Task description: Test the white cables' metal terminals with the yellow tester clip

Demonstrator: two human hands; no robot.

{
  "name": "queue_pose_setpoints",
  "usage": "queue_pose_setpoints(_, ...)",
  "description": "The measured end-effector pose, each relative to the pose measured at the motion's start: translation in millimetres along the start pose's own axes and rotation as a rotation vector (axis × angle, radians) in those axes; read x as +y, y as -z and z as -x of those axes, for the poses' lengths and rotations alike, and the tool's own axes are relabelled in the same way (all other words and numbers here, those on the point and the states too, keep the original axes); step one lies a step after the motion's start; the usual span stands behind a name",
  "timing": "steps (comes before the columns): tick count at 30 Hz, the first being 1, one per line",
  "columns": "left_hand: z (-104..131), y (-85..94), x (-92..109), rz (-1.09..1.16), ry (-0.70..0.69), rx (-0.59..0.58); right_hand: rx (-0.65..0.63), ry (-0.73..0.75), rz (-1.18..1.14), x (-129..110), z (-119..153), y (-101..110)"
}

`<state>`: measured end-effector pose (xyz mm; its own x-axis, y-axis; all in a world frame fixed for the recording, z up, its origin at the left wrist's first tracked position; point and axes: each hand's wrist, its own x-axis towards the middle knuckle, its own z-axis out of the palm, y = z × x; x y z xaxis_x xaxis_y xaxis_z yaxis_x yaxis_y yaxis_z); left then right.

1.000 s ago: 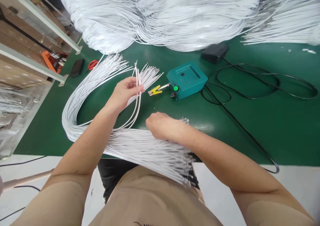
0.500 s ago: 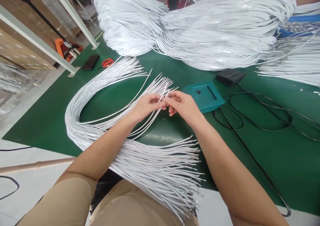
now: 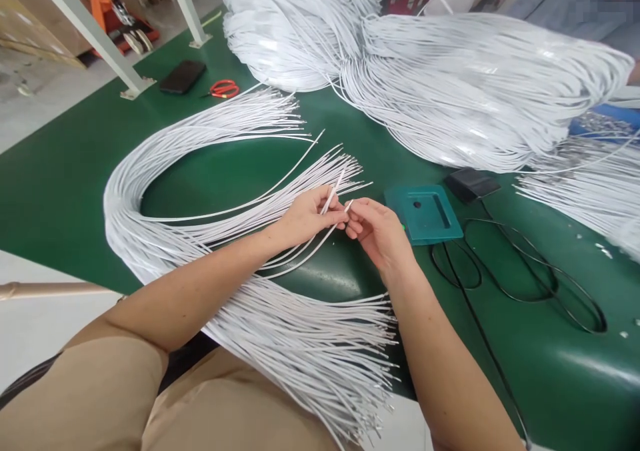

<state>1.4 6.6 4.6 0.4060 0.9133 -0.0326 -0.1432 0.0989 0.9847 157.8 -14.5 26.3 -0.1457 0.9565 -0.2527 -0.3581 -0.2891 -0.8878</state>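
My left hand point(image 3: 316, 212) is closed on a few white wires point(image 3: 334, 192), pinching them between thumb and fingers. Close beside it, my right hand point(image 3: 376, 228) pinches the tip of one white wire point(image 3: 346, 210). The fingertips of both hands nearly touch. Behind and below my hands, a bundle of white wires point(image 3: 125, 184) curves in a wide loop over the green table. Its many loose ends fan out in groups, one of them point(image 3: 320, 331) under my left forearm and close to my body. Small metal tips show on several ends.
A teal tray-like fixture point(image 3: 454, 231) and a black box point(image 3: 473, 183) with black cable point(image 3: 545, 291) lie right of my hands. Large tied wire bundles point(image 3: 450, 84) stand at the back. Red-handled scissors point(image 3: 224, 89) and a dark flat object point(image 3: 183, 76) lie far left. A co-worker's sleeve point(image 3: 565, 11) shows behind.
My view has shifted and turned a little. My right hand has tilted more upright, and a wire tip now stands up between its fingers. My left hand keeps its hold on the wires.
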Motion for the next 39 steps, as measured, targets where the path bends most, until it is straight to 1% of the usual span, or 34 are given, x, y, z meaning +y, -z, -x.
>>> queue_pose_setpoints(4,5.0,-4.1,0.9,-0.022,-0.016,-0.035,-0.054,-0.09,-0.036,-1.7,-0.2,-1.4)
queue_pose_setpoints(9,9.4,-7.0,3.1,-0.109,-0.016,-0.014,-0.029,-0.083,0.049,-0.6,-0.9,-0.9)
queue_pose_setpoints(13,9.2,-6.0,3.0,-0.103,-0.038,-0.006,-0.082,-0.128,-0.014,1.3,-0.3,3.1)
queue_pose_setpoints(15,8.3,-5.1,2.6,-0.1,-0.058,0.003,-0.107,-0.124,-0.06,1.9,0.3,5.0)
queue_pose_setpoints(17,7.5,-4.1,2.5,-0.089,-0.069,0.007,-0.103,-0.112,-0.081,2.1,1.5,5.7)
queue_pose_setpoints(19,7.1,-3.1,3.0,-0.087,-0.062,0.005,-0.071,-0.091,-0.056,1.9,3.3,4.9)
queue_pose_setpoints(22,6.9,-1.4,4.7,-0.129,-0.045,-0.009,0.027,0.034,0.073,1.7,5.4,1.7)
queue_pose_setpoints(24,6.8,-0.6,5.6,-0.162,-0.035,-0.02,0.101,0.147,0.247,2.7,5.6,-0.7)
queue_pose_setpoints(26,6.5,-0.4,6.2,-0.148,-0.009,-0.027,0.166,0.261,0.481,5.0,4.9,-2.7)
queue_pose_setpoints(28,5.9,-0.5,6.8,-0.071,0.044,-0.019,0.227,0.442,0.761,8.3,4.1,-3.8)
queue_pose_setpoints(30,5.1,-0.1,7.5,0.041,0.114,-0.001,0.263,0.683,1.066,11.7,3.7,-3.7)
queue_pose_setpoints(32,4.1,1.5,7.9,0.123,0.17,0.007,0.239,0.883,1.331,13.5,3.5,-1.8)
queue_pose_setpoints(33,3.5,2.9,7.9,0.136,0.18,0.006,0.21,0.94,1.419,13.3,3.2,-0.1)
queue_pose_setpoints(34,2.9,4.6,7.6,0.125,0.177,0.007,0.173,0.967,1.47,12.2,2.7,2.0)
queue_pose_setpoints(36,1.4,8.4,6.4,0.049,0.151,0.015,0.117,0.961,1.473,6.8,1.3,6.9)
queue_pose_setpoints(38,0.0,11.8,4.9,-0.05,0.119,0.036,0.114,0.9,1.379,-1.8,-0.7,10.4)
queue_pose_setpoints(39,-0.6,12.9,4.4,-0.092,0.108,0.046,0.127,0.846,1.317,-6.5,-1.8,11.0)
